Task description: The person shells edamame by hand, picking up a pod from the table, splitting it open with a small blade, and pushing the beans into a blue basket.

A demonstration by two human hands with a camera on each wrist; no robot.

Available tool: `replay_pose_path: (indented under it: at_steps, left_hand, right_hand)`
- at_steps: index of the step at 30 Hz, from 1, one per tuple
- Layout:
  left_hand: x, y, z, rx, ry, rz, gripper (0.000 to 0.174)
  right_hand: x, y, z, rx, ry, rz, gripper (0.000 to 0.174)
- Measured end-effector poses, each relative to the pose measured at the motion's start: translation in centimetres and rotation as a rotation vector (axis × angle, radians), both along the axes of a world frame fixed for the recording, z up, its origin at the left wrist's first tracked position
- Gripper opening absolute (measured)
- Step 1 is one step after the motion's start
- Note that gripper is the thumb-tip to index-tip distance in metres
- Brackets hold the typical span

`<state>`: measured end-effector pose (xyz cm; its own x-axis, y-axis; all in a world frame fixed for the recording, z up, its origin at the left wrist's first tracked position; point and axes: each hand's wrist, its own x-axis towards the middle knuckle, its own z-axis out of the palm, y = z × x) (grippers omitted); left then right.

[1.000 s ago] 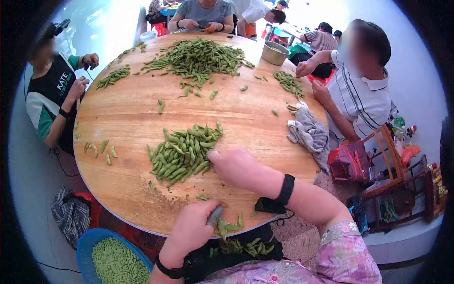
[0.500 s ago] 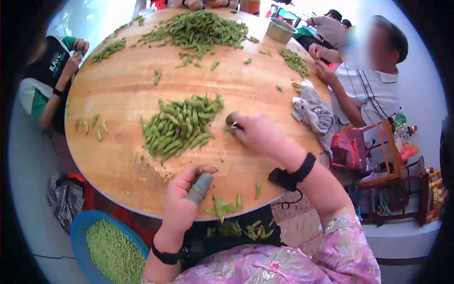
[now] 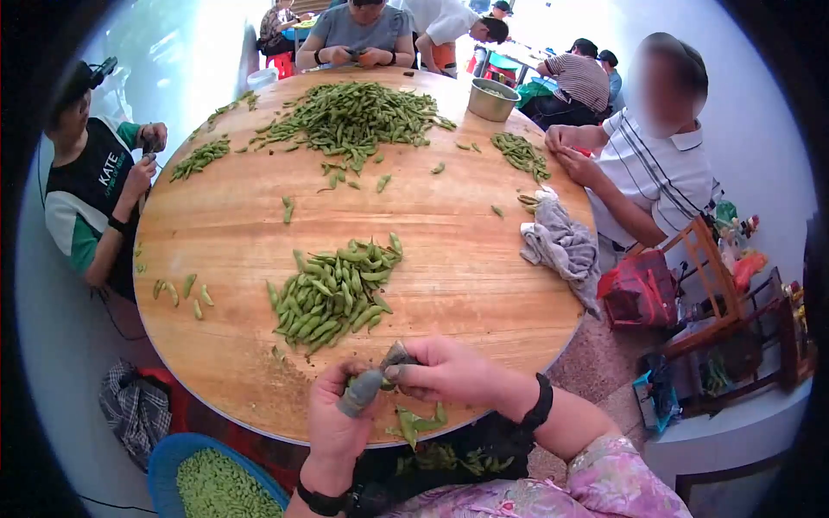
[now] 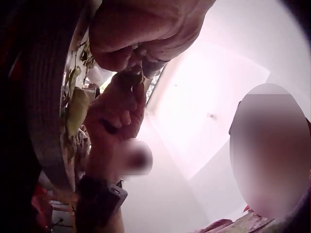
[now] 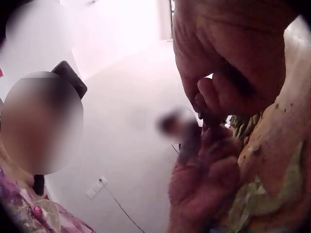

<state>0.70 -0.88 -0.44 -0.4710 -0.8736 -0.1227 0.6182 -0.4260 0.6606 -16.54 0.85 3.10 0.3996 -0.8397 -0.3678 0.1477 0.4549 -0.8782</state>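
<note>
Hands together, right at the near side of the table (image 3: 458,233)! The left hand (image 3: 337,410) and right hand (image 3: 453,371), fingers curled, pinched a green pod (image 3: 388,386) between them, mostly hidden. The pod pile (image 3: 328,293) lay just beyond, and the blue basin (image 3: 161,470) stood low on the left!

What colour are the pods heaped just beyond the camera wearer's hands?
The heaped pods are green, showing best in the head view.
</note>
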Motion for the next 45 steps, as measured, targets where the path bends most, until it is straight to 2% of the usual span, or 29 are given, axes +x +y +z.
replay_pose_path:
  at_steps: [2, 3, 8, 10, 13, 15, 17, 19, 22, 23, 24, 25, 27, 28, 30, 31, 32, 34, 35, 37, 38, 40, 42, 44, 45]
  left_hand:
    - [-0.1, 0.1, 0.2, 0.013, 0.045, 0.067, 0.014]
    - [-0.2, 0.2, 0.6, 0.031, -0.006, 0.131, 0.013]
    - [-0.5, 0.5, 0.4, -0.023, -0.113, 0.257, 0.014]
    - [-0.6, 0.8, 0.4, -0.143, -0.272, 0.292, 0.013]
    - [-0.7, 1.1, 0.5, -0.154, -0.298, 0.331, 0.013]
    - [-0.5, 1.0, -0.2, -0.155, -0.289, 0.351, 0.014]
    - [-0.5, 1.0, -0.4, -0.152, -0.277, 0.370, 0.015]
    - [-0.7, 1.0, -0.1, -0.247, -0.431, 0.417, 0.017]
    - [-0.7, 1.1, 0.6, -0.265, -0.392, 0.336, 0.015]
    - [-0.6, 1.0, 0.8, -0.261, -0.395, 0.335, 0.015]
    - [-0.2, 0.9, 0.9, -0.235, -0.271, 0.217, 0.015]
    - [0.2, 0.7, 0.9, -0.206, -0.147, 0.100, 0.015]
    - [0.7, 0.0, 0.3, -0.239, -0.125, 0.044, 0.014]
    - [0.9, 0.1, -0.1, -0.275, -0.101, -0.011, 0.014]
    - [0.5, 0.3, 0.0, -0.137, -0.043, -0.025, 0.016]
    - [0.0, 0.6, 0.4, -0.123, -0.129, 0.062, 0.016]
    - [-0.3, 0.8, 0.6, -0.115, -0.215, 0.143, 0.017]
    - [-0.5, 0.7, 0.1, -0.148, -0.273, 0.188, 0.018]
    - [-0.6, 0.6, 0.0, -0.202, -0.322, 0.230, 0.019]
    - [-0.7, 0.7, 0.0, -0.236, -0.345, 0.253, 0.018]
    - [-0.7, 0.8, 0.0, -0.278, -0.362, 0.278, 0.017]
    - [-0.4, 0.9, 0.0, -0.294, -0.399, 0.289, 0.016]
    - [-0.1, 0.8, -0.1, -0.311, -0.435, 0.299, 0.015]
    - [0.2, 0.6, -0.3, -0.020, -0.162, 0.225, 0.012]
    - [0.2, 0.6, -0.4, -0.015, -0.161, 0.226, 0.012]
  right_hand:
    - [0.6, 0.6, 0.2, -0.333, 0.197, -0.021, 0.017]
    - [0.5, 0.8, 0.2, -0.166, 0.120, 0.035, 0.017]
    - [0.4, 1.1, 0.7, -0.183, 0.153, 0.101, 0.019]
    - [0.6, 1.1, 0.6, -0.187, 0.165, 0.095, 0.019]
    - [0.7, 1.0, 0.7, -0.209, 0.139, 0.082, 0.018]
    - [0.5, 1.0, 0.4, -0.107, 0.036, 0.098, 0.017]
    - [0.6, 1.1, -0.1, -0.109, 0.022, 0.093, 0.017]
    - [0.7, 1.0, -0.6, -0.110, 0.005, 0.084, 0.017]
    - [0.7, 0.9, -0.8, -0.102, -0.043, 0.072, 0.016]
    - [0.8, 1.1, -0.7, -0.008, -0.158, 0.072, 0.015]
    - [0.8, 1.1, -0.7, 0.087, -0.272, 0.073, 0.014]
    - [0.8, 1.2, -0.9, 0.094, -0.275, 0.073, 0.014]
    - [0.9, 1.9, -1.6, 0.318, -0.491, 0.073, 0.013]
    - [1.1, 2.2, -1.7, 0.349, -0.507, 0.071, 0.013]
    - [1.4, 1.9, -1.7, 0.289, -0.447, 0.004, 0.012]
    - [2.0, 1.9, -3.0, 0.128, -0.318, -0.085, 0.012]
    - [2.2, 2.1, -3.3, 0.153, -0.329, -0.083, 0.012]
    - [2.2, 1.6, -2.4, -0.470, 0.208, -0.150, 0.013]
    - [2.2, 1.4, -2.1, -0.461, 0.203, -0.147, 0.013]
    - [2.1, 1.3, -1.8, -0.177, 0.105, -0.159, 0.013]
    - [1.7, 1.2, -1.6, -0.171, 0.105, -0.157, 0.013]
    - [1.1, 0.8, -1.5, 0.077, -0.121, -0.145, 0.015]
    - [1.7, 0.7, -1.7, 0.085, -0.115, -0.150, 0.015]
    - [2.6, 0.7, -2.0, -0.698, 0.554, -0.190, 0.013]
    - [3.0, 0.8, -1.8, -0.694, 0.554, -0.188, 0.013]
